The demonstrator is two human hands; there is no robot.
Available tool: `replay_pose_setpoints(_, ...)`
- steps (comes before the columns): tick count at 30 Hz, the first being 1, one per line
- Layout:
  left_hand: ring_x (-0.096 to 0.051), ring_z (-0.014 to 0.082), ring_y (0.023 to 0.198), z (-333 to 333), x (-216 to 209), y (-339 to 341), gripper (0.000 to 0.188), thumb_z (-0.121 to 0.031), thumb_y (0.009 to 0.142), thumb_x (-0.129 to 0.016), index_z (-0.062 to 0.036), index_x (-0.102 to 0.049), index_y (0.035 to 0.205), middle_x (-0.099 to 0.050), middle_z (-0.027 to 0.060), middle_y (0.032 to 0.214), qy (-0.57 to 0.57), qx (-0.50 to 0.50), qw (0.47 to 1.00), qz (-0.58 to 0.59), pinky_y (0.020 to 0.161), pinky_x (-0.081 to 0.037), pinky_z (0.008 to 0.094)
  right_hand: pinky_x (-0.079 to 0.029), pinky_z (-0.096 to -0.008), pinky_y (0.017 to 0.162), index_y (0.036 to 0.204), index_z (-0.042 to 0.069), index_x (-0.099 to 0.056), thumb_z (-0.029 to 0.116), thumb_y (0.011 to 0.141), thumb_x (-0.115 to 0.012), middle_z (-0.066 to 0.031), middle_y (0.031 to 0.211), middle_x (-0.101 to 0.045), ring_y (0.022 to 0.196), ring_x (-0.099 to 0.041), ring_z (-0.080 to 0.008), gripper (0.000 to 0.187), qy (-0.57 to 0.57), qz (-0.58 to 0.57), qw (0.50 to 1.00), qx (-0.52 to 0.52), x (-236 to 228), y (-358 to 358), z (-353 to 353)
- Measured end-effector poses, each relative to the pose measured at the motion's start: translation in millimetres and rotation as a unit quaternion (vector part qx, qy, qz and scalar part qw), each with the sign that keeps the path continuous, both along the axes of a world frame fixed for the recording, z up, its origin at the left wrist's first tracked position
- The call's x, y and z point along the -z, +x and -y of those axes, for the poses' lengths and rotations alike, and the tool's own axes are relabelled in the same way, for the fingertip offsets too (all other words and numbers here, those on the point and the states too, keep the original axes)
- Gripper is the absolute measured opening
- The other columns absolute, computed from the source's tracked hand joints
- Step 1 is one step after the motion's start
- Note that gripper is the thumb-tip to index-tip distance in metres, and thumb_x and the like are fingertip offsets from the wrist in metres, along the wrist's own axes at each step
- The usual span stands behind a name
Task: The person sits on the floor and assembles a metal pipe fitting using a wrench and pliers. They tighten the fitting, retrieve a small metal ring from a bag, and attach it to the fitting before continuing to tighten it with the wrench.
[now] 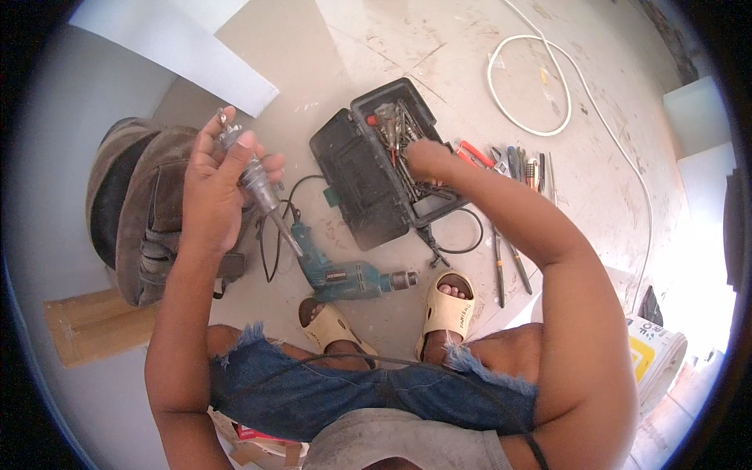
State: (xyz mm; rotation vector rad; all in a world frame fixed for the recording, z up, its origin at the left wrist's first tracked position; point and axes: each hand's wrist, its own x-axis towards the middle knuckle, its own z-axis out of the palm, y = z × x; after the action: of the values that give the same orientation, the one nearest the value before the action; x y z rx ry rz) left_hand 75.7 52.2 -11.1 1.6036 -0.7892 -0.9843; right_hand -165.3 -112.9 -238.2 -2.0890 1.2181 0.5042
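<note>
Raised at the left, my left hand (215,184) is closed round a grey metal drill attachment (257,178) with a long tapered end pointing down. An open black plastic tool case (352,184) lies on the floor ahead, filled with drill bits (407,129) and small metal parts. My right hand (428,161) reaches into its right side, fingers curled down and mostly hidden; what they hold cannot be made out. Between the case and my feet a teal power drill (345,278) lies on its side, its chuck pointing right.
Pliers with red handles (475,153), screwdrivers (515,163) and other hand tools lie right of the case. A long yellow-and-black tool (500,270) is nearer me. A brown bag (160,204) stands left, a white bucket (662,356) right. White cable (492,78) loops across the floor.
</note>
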Motion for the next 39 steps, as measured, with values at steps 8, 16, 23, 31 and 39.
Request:
replay_pose_setpoints(8, -0.073, 0.0263, 0.089, 2.4, -4.7, -7.4, 0.054, -0.018, 0.102, -0.063, -0.0108, -0.041, 0.151, -0.062, 0.0097, 0.098, 0.014, -0.010, 1.000, 0.001, 0.077, -0.064, 0.0388, -0.059, -0.0382, 0.052, 0.074, -0.004, -0.071, 0.023, 0.086, -0.062, -0.0162, 0.065, -0.069, 0.057, -0.072, -0.0277, 0.030, 0.056, 0.126, 0.990, 0.035, -38.5, 8.7, 45.0)
replay_pose_setpoints(16, -0.073, 0.0255, 0.089, -3.4, -1.8, 1.4, 0.055, -0.019, 0.102, -0.063, -0.0101, -0.040, 0.151, -0.063, 0.0095, 0.097, 0.005, 0.003, 1.000, 0.001, 0.077, -0.064, 0.0380, -0.058, -0.0371, 0.052, 0.072, -0.004, -0.070, 0.023, 0.087, -0.064, -0.0166, 0.064, -0.069, 0.054, -0.070, -0.0256, 0.032, 0.006, 0.190, 0.977, 0.094, -73.7, -17.3, 76.6)
replay_pose_setpoints(23, -0.073, 0.0251, 0.089, -5.8, -4.0, 2.5, 0.056, -0.020, 0.102, -0.064, -0.0095, -0.040, 0.151, -0.062, 0.0095, 0.098, 0.004, 0.002, 1.000, 0.003, 0.077, -0.063, 0.0372, -0.065, -0.0367, 0.068, 0.092, -0.004, -0.074, 0.015, 0.095, -0.060, -0.0190, 0.087, -0.077, 0.084, -0.078, -0.0299, 0.024, 0.252, 0.099, 0.961, 0.058, -39.4, -3.1, 32.2)
replay_pose_setpoints(31, -0.073, 0.0258, 0.089, -3.9, -3.6, -1.0, 0.056, -0.020, 0.102, -0.063, -0.0094, -0.040, 0.151, -0.062, 0.0101, 0.098, 0.008, 0.003, 1.000, 0.004, 0.077, -0.063, 0.0376, -0.063, -0.0437, 0.075, 0.099, 0.000, -0.076, 0.011, 0.089, -0.062, -0.0158, 0.102, -0.077, 0.093, -0.076, -0.0327, 0.021, -0.051, -0.072, 0.978, -0.192, -7.1, 15.3, 31.1)
replay_pose_setpoints(39, -0.073, 0.0267, 0.089, -3.1, -1.6, -1.2, 0.055, -0.019, 0.102, -0.063, -0.0104, -0.040, 0.152, -0.062, 0.0116, 0.099, 0.017, 0.011, 1.000, 0.004, 0.076, -0.063, 0.0383, -0.058, -0.0457, 0.069, 0.085, 0.009, -0.077, 0.018, 0.087, -0.062, -0.0142, 0.088, -0.075, 0.080, -0.075, -0.0330, 0.018, -0.250, -0.025, 0.914, -0.318, 27.4, -2.6, 9.2)
